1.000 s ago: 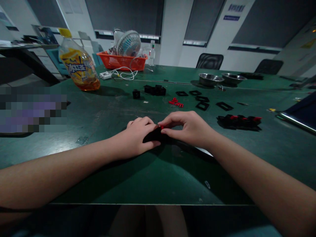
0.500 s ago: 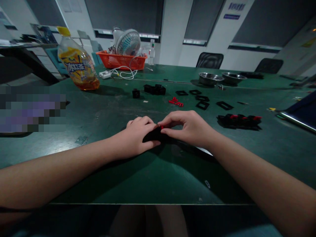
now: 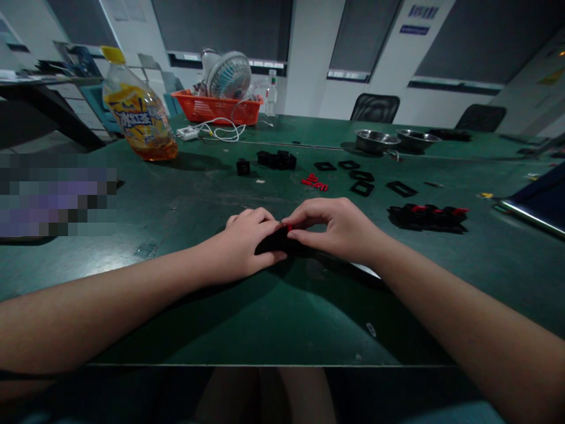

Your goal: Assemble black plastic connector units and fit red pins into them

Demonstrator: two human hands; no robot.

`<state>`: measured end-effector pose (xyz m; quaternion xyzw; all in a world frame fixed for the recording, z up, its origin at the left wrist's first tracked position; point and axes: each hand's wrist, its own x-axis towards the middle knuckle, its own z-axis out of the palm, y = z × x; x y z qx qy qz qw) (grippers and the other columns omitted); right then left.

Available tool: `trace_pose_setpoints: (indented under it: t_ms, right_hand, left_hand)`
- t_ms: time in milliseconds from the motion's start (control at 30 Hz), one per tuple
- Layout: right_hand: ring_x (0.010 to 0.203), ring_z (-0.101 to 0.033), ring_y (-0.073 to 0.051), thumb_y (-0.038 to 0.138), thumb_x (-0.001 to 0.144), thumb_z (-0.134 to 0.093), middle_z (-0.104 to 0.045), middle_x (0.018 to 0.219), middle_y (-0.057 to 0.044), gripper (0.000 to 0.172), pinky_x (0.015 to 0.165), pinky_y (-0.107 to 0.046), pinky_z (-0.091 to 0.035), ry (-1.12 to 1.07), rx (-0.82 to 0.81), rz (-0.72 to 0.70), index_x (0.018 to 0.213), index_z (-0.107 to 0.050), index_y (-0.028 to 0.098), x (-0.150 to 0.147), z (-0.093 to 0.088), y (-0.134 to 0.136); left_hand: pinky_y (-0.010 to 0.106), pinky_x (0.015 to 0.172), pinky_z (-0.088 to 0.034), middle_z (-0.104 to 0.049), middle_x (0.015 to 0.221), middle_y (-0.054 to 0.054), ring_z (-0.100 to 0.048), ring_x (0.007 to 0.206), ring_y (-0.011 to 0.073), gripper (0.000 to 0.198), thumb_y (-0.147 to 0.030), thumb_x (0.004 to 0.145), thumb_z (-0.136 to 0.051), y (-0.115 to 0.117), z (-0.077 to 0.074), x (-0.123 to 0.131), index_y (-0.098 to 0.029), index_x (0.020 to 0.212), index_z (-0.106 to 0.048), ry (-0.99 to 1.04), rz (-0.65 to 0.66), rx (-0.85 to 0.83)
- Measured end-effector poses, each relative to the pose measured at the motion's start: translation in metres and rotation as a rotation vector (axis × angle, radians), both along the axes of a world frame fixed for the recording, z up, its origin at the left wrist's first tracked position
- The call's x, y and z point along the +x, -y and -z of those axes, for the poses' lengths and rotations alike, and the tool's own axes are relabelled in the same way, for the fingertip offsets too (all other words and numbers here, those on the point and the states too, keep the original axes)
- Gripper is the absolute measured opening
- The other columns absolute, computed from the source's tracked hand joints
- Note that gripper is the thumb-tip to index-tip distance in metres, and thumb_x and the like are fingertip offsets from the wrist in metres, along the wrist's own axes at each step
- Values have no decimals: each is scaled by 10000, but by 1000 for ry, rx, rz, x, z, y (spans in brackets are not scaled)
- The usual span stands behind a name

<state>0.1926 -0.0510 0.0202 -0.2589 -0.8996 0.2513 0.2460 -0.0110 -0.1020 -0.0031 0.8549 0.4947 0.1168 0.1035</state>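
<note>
My left hand (image 3: 249,242) is wrapped over a black plastic part (image 3: 274,241) low on the green table, thumb on its near side and fingers on its far side. Between the thumb and forefinger of my right hand (image 3: 333,227) is a small red piece (image 3: 290,228), pressed against the right end of the black part. Much of the black part is hidden under my left hand and in shadow. Beyond my hands lie several loose red pieces (image 3: 314,182) and several flat black frames (image 3: 362,188). A row of black parts with red pieces (image 3: 428,218) sits to the right.
Black blocks (image 3: 277,160) stand farther back, with two metal bowls (image 3: 377,140) at the back right. A drink bottle (image 3: 139,112) stands at left, near an orange basket (image 3: 216,109) holding a fan. A dark blue object with a shiny edge (image 3: 541,194) is at far right.
</note>
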Motion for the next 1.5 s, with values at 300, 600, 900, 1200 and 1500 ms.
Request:
trace_pose_setpoints:
  t_ms: [300,600,900,1200,1500]
  right_hand:
    - [765,-677,-155,215,786,-674,-732,866,-37,126,691,-267,-517,9,18,-4,896,-718,171,1,1,-1]
    - [748,-669,-147,213,790,-670,-731,857,-31,120,679,-260,-506,18,35,-1,893,-714,170,1,1,-1]
    - [751,-666,-153,222,788,-671,-730,848,-35,123,685,-267,-502,23,49,-4,889,-719,171,0,0,-1]
    - [785,-672,-166,221,785,-674,-732,857,-35,125,723,-283,-509,21,63,-7,892,-723,177,0,1,-1]
    - [766,-674,-158,216,796,-663,-731,868,-36,119,692,-273,-518,25,39,-6,896,-714,177,1,0,-1]
  left_hand:
    - [486,952,-403,-537,1201,116,-488,1113,296,434,-418,873,-543,0,0,0,-187,1241,-547,13,3,-3]
    - [488,952,-400,-533,1200,118,-483,1113,299,431,-417,879,-534,-1,1,-1,-185,1242,-547,1,9,1]
    - [482,947,-405,-536,1202,119,-485,1113,299,444,-431,875,-537,-1,1,-1,-191,1248,-545,-3,4,6]
    - [487,946,-405,-537,1197,115,-488,1110,299,434,-435,873,-538,-1,2,-1,-198,1236,-551,2,2,16]
    - [475,946,-406,-539,1203,111,-484,1122,296,423,-420,879,-537,-1,1,-1,-208,1245,-541,5,7,7]
